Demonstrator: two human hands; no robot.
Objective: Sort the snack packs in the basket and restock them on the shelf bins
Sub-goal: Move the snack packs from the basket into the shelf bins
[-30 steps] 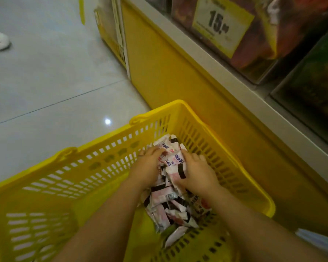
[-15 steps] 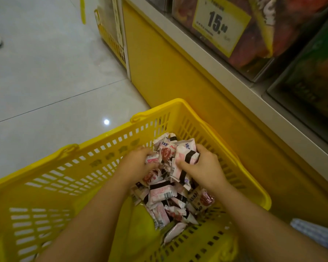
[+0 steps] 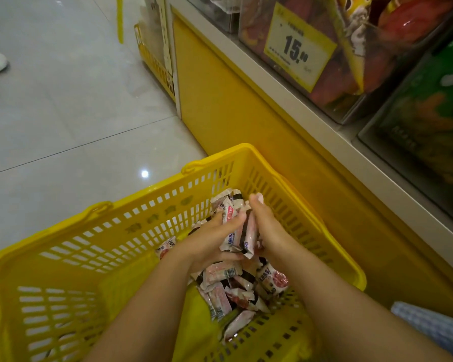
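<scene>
A yellow plastic basket [image 3: 131,223] sits on pale floor tiles [image 3: 63,126], close against the yellow base [image 3: 246,113] of a shelf. Inside it, the left hand [image 3: 209,241] curls its fingers round a bundle of snack packs [image 3: 239,231] from the left. The right hand [image 3: 268,231] cups the same bundle from the right, so the pink-and-white packs are squeezed upright between both palms, just above the loose packs [image 3: 233,283] heaped in the basket's right-hand corner. To do this well, it seems wise to square the packs so they face one way, support their bottom edges so none slip out, and check for odd flavours before lifting. Further right and higher stand clear shelf bins [image 3: 351,74] with a yellow price tag [image 3: 298,48]; which bin suits these packs cannot be told.
</scene>
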